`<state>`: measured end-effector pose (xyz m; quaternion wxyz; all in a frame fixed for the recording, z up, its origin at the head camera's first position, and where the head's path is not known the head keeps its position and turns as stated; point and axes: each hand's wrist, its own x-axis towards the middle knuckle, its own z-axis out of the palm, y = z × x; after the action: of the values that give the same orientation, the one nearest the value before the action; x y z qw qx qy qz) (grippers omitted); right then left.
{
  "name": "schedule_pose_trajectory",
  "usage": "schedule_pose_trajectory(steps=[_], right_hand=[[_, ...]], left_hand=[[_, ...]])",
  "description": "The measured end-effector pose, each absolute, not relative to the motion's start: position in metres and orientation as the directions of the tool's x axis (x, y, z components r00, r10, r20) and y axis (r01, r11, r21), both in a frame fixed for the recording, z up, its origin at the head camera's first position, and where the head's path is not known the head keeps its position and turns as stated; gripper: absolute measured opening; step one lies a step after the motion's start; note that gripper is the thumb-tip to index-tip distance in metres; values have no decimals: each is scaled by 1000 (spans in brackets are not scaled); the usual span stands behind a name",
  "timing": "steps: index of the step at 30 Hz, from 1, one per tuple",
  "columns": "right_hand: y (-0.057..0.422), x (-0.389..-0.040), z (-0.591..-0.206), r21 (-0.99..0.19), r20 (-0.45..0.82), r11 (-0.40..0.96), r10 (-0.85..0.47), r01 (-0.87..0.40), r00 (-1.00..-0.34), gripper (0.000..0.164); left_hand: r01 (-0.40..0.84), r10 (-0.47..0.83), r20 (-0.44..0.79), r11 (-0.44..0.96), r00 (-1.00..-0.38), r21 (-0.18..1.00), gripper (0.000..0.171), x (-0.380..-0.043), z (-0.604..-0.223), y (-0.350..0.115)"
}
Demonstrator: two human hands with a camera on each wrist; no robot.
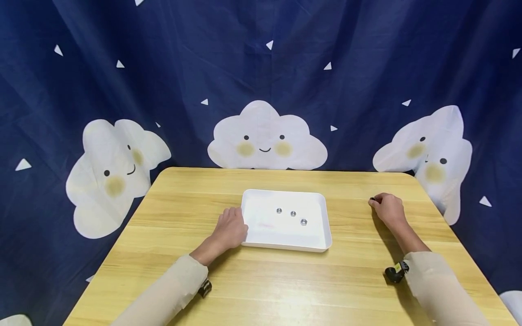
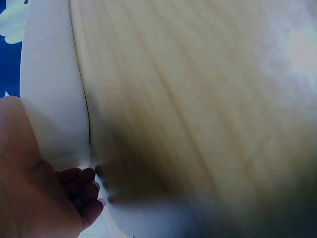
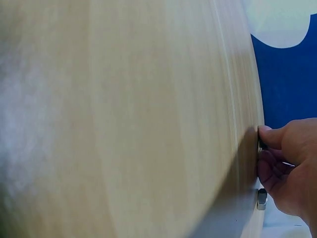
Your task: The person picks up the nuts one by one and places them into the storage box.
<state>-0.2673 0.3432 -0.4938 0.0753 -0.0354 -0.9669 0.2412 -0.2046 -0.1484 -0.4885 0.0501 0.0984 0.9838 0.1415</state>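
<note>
A shallow white tray (image 1: 261, 235) lies on the table, with three silver hex nuts (image 1: 303, 222) inside it. My left hand (image 1: 230, 227) holds the tray's left side; in the left wrist view its curled fingers (image 2: 86, 198) are at the tray's wall (image 2: 54, 119). Off to the right of the tray, my right hand (image 1: 389, 209) pinches a small black object (image 1: 373, 199) between thumb and fingers, low over the table. The fingers mostly hide that object, so I cannot tell its kind. A small silver piece with a dark top (image 3: 262, 199) shows beside the right hand in the right wrist view.
The light wooden table (image 1: 277, 290) has rounded far corners. Behind it hangs a dark blue curtain (image 1: 261, 54) printed with white clouds and triangles. A small black device (image 1: 394, 273) is strapped at the right wrist, another (image 1: 205, 288) at the left.
</note>
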Motion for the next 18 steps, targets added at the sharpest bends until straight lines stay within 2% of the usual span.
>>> schedule_pose_trajectory(steps=[10, 18], right_hand=[[342, -269, -493, -459, 122, 888, 93, 27, -988, 34], [343, -270, -492, -432, 113, 902, 60, 6, -992, 32]], left_hand=[[201, 221, -34, 932, -975, 303, 22, -205, -491, -150], [198, 224, -54, 934, -973, 297, 24, -206, -490, -151]])
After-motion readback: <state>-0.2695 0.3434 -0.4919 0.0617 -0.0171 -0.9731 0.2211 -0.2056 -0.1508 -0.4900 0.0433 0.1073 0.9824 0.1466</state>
